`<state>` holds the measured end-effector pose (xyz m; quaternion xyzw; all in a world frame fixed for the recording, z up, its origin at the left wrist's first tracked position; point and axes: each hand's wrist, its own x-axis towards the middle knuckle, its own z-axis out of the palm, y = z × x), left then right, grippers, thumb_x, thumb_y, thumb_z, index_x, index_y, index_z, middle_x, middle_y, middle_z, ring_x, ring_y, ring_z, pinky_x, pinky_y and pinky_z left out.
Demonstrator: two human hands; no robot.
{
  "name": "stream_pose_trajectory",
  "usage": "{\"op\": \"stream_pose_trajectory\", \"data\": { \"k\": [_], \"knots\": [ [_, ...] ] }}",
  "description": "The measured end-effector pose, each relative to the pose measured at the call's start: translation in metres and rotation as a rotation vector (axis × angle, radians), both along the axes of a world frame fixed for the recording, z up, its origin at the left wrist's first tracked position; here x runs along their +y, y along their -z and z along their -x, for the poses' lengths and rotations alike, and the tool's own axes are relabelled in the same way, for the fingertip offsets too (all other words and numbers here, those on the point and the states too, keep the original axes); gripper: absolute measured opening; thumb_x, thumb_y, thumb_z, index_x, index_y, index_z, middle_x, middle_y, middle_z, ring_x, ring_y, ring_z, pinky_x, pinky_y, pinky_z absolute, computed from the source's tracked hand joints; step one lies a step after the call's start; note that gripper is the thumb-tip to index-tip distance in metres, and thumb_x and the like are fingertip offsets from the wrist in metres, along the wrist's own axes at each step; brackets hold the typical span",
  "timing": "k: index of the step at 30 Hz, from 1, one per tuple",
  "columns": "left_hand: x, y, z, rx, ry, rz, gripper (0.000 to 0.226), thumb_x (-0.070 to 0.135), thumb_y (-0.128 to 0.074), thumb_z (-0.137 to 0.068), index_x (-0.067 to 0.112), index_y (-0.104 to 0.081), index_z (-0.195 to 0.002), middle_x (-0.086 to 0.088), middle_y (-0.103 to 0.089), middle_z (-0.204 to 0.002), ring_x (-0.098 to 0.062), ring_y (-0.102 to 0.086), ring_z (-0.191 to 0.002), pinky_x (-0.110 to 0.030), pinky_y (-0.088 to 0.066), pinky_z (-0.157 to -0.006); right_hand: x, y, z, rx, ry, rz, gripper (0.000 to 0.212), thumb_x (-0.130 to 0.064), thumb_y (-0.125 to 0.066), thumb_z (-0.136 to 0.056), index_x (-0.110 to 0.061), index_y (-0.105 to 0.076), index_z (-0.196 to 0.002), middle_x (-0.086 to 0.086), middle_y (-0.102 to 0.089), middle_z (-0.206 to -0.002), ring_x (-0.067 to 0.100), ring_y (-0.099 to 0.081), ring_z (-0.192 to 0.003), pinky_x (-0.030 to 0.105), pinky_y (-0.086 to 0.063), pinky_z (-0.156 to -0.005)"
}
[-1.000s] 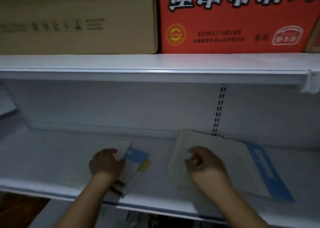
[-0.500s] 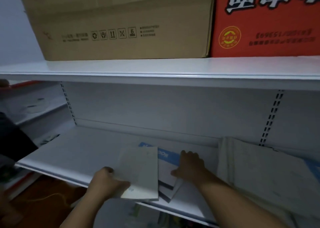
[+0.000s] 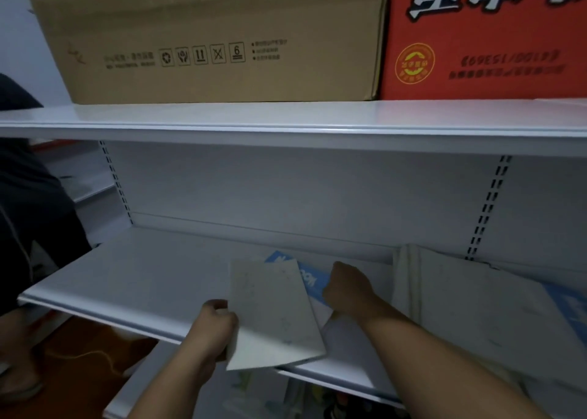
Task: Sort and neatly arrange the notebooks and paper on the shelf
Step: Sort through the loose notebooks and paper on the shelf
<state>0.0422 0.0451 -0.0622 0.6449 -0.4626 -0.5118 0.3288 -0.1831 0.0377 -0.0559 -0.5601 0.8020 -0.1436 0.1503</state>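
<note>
The pale notebook (image 3: pixel 273 313) is gripped at its left edge by the left hand (image 3: pixel 216 326), over the shelf (image 3: pixel 127 285) front. The right hand (image 3: pixel 346 291) is bent onto the blue-banded notebook (image 3: pixel 309 277) lying beneath; whether it is gripped cannot be told.

place: shop or stockroom | evidence: white metal shelving (image 3: pixel 127 278), slotted uprights (image 3: pixel 486 209) | brown carton (image 3: pixel 206 37), red carton (image 3: pixel 476 37) on top

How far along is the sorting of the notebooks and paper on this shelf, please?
Roughly midway, I'd judge. Done: the paper stack lies at the right of the shelf. In hand: the left hand grips a pale notebook; the right hand rests on a blue-banded notebook under it. Left: squaring those two up.
</note>
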Motion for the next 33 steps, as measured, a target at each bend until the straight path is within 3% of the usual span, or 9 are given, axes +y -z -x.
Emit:
{"op": "stream_pose_trajectory", "data": {
  "k": [4, 7, 13, 16, 18, 22, 25, 29, 33],
  "knots": [
    [0.009, -0.005, 0.015, 0.116, 0.032, 0.096, 0.030, -0.006, -0.053, -0.085, 0.003, -0.051, -0.113, -0.022, -0.063, -0.107, -0.032, -0.061, -0.083, -0.035, -0.049, -0.076, 0.020, -0.015, 0.006, -0.192, -0.025, 0.085, 0.009, -0.009, -0.045, -0.082, -0.010, -0.051, -0.088, 0.019, -0.059, -0.106, 0.028, -0.059, -0.100, 0.032, -0.046, -0.079],
    [0.010, -0.019, 0.036, 0.267, -0.013, 0.178, 0.034, -0.010, -0.052, -0.086, 0.002, -0.051, -0.118, -0.018, -0.063, -0.100, -0.030, -0.060, -0.080, -0.034, -0.049, -0.075, 0.047, -0.024, 0.035, -0.503, 0.132, 0.302, 0.018, -0.002, -0.047, -0.078, -0.019, -0.047, -0.073, 0.005, -0.054, -0.081, 0.031, -0.064, -0.083, 0.042, -0.056, -0.065],
    [0.019, -0.046, 0.135, 0.474, 0.194, 0.211, 0.030, -0.005, -0.052, -0.087, 0.011, -0.055, -0.111, -0.009, -0.063, -0.092, -0.024, -0.059, -0.074, -0.029, -0.048, -0.070, 0.156, -0.039, 0.139, -0.859, 0.567, 0.784, 0.026, 0.004, -0.050, -0.087, -0.020, -0.049, -0.075, 0.006, -0.055, -0.078, 0.022, -0.057, -0.066, 0.028, -0.055, -0.047],
    [0.031, -0.043, 0.192, 0.506, 0.340, 0.174, 0.029, -0.007, -0.053, -0.085, 0.010, -0.057, -0.108, -0.009, -0.066, -0.092, -0.026, -0.061, -0.076, -0.031, -0.049, -0.071, 0.216, -0.024, 0.194, -0.786, 0.787, 0.894, 0.016, 0.005, -0.053, -0.085, -0.010, -0.050, -0.080, 0.012, -0.054, -0.078, 0.027, -0.057, -0.064, 0.031, -0.055, -0.044],
    [0.039, -0.032, 0.223, 0.410, 0.419, 0.190, 0.030, -0.006, -0.054, -0.083, 0.009, -0.057, -0.110, -0.013, -0.066, -0.101, -0.028, -0.061, -0.082, -0.033, -0.049, -0.072, 0.242, -0.008, 0.219, -0.694, 0.910, 0.815, 0.013, -0.002, -0.059, -0.082, -0.010, -0.050, -0.079, 0.017, -0.057, -0.083, 0.032, -0.059, -0.067, 0.042, -0.056, -0.058],
    [0.050, -0.021, 0.253, 0.024, 0.414, 0.313, 0.032, -0.003, -0.055, -0.079, 0.003, -0.060, -0.110, -0.017, -0.062, -0.111, -0.027, -0.057, -0.092, -0.030, -0.044, -0.078, 0.259, 0.023, 0.244, -0.242, 0.868, 0.306, 0.016, -0.025, -0.063, -0.076, -0.015, -0.054, -0.069, 0.006, -0.058, -0.069, 0.024, -0.056, -0.065, 0.028, -0.042, -0.057],
    [0.044, -0.023, 0.253, -0.075, 0.449, 0.330, 0.066, 0.023, -0.062, -0.063, 0.004, -0.054, -0.126, -0.019, -0.056, -0.129, -0.033, -0.056, -0.115, -0.041, -0.045, -0.100, 0.259, 0.019, 0.242, -0.170, 0.870, 0.171, 0.019, -0.033, -0.064, -0.076, -0.015, -0.062, -0.079, 0.009, -0.062, -0.083, 0.023, -0.056, -0.069, 0.025, -0.040, -0.058],
    [0.028, -0.018, 0.220, -0.149, 0.426, 0.343, 0.071, 0.029, -0.072, -0.071, 0.006, -0.047, -0.134, -0.014, -0.051, -0.137, -0.029, -0.051, -0.123, -0.040, -0.040, -0.107, 0.232, -0.003, 0.214, -0.217, 0.796, 0.395, 0.046, -0.028, -0.067, -0.079, -0.013, -0.056, -0.122, 0.016, -0.052, -0.122, 0.028, -0.059, -0.095, 0.028, -0.047, -0.077],
    [-0.002, -0.005, 0.147, -0.362, 0.319, 0.408, 0.047, 0.018, -0.070, -0.079, 0.011, -0.058, -0.125, -0.012, -0.054, -0.135, -0.027, -0.054, -0.121, -0.030, -0.041, -0.103, 0.168, -0.035, 0.114, -0.253, 0.301, 0.571, 0.019, -0.014, -0.065, -0.081, -0.020, -0.064, -0.100, 0.000, -0.060, -0.095, 0.012, -0.058, -0.079, 0.011, -0.043, -0.068]
  ]
}}
